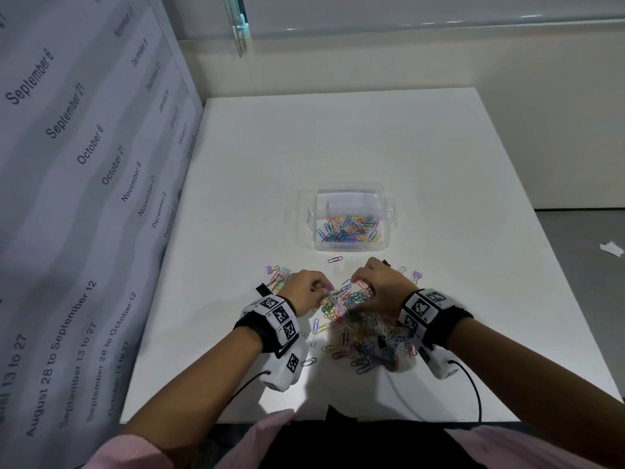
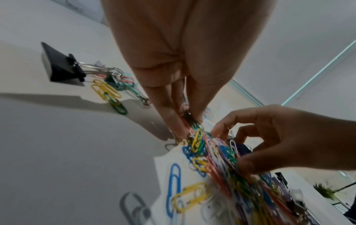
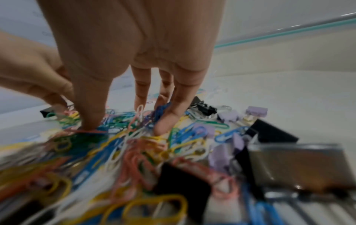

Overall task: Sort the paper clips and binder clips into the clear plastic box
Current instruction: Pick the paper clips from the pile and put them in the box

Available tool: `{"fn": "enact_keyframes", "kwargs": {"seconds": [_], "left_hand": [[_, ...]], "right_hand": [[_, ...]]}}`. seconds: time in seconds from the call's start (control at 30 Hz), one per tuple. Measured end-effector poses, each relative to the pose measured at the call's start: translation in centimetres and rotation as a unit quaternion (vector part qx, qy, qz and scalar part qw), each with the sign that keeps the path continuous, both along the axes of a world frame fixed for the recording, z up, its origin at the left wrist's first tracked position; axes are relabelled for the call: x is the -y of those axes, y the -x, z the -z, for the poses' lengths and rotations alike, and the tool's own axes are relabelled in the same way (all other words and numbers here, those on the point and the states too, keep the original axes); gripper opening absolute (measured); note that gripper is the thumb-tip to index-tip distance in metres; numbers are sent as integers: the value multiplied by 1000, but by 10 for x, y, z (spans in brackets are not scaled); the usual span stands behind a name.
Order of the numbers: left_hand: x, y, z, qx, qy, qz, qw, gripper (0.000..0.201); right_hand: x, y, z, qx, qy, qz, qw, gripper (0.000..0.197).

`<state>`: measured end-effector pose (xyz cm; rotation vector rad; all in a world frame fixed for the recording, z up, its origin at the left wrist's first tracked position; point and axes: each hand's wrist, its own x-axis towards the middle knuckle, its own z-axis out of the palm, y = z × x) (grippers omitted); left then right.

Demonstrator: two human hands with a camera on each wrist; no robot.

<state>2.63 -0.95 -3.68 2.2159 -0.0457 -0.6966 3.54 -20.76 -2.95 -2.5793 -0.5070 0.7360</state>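
A clear plastic box (image 1: 351, 194) stands mid-table with several coloured paper clips (image 1: 348, 228) in its near half. In front of it lies a mixed pile of paper clips and binder clips (image 1: 368, 346). My left hand (image 1: 321, 292) pinches one end of a tangled bunch of paper clips (image 1: 343, 299) at the pile's far edge; the pinch (image 2: 189, 121) shows thumb against fingers. My right hand (image 1: 360, 286) grips the bunch's other end, its thumb and fingers (image 3: 165, 121) curled down into the clips (image 3: 123, 129). Black binder clips (image 3: 273, 134) and purple binder clips (image 3: 256, 111) lie in the pile.
A black binder clip (image 2: 59, 67) and loose clips (image 1: 279, 275) lie left of my left hand. One purple binder clip (image 1: 417, 275) sits right of my right hand, a single paper clip (image 1: 334, 259) before the box. A printed calendar sheet (image 1: 84, 164) walls the left side.
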Motion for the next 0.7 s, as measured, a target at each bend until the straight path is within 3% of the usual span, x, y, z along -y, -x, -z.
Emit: {"fn": "enact_keyframes", "kwargs": {"seconds": [0.07,0.13,0.27,0.37,0.6,0.7], "left_hand": [[-1,-3,0,-12,10,-17,1000,15],[-1,-5,-1,-16,11,-19,1000,17],[5,-4,-1,-17,-43,38,998,39],[12,-5,2,15,-95,98,991,29],[6,-16,-3,-24,-40,35,998,23],[4,-23,-5,-63,4,21,998,10]], "right_hand": [[-4,4,3,-1,-19,0,1000,50],[-7,5,6,-4,-31,-3,1000,35],[-7,3,7,-4,-57,1,998,13],[-3,-5,0,4,-74,23,997,14],[6,-49,-42,7,-66,113,991,17],[7,-68,-53,34,-103,164,980,17]]}}
